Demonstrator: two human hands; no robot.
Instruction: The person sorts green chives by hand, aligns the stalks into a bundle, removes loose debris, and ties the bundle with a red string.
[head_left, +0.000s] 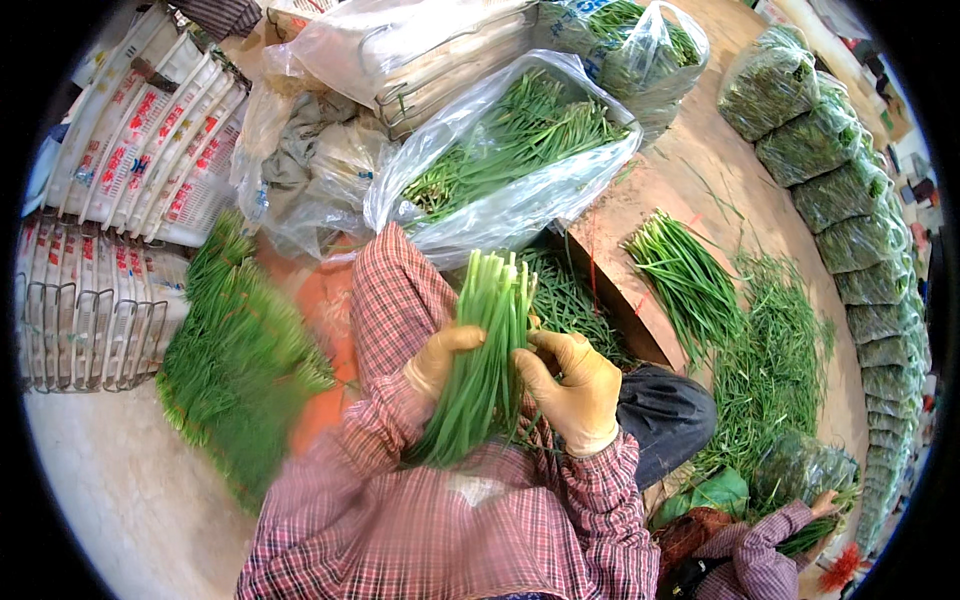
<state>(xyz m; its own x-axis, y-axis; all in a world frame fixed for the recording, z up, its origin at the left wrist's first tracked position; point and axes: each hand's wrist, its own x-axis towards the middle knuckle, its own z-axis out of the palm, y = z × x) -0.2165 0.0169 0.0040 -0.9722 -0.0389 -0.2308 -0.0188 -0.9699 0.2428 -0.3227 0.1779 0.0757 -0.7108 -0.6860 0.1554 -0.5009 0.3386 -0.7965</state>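
Note:
A bunch of green chives stands in front of my chest, its pale cut ends up and its leaf tips hanging down over my lap. My left hand, in a yellowish glove, is closed round the bunch's left side. On the other side my right hand, gloved alike, pinches at the edge of the same bunch with thumb and bent fingers. What exactly lies between those fingertips is too small to make out. Loose leaves lie in the dark space just beyond my right hand.
An open plastic bag of chives lies ahead. A tied bunch and scattered leaves are at right, by a long row of filled bags. Left are a chive heap and stacked white crates. Another person's sleeve shows lower right.

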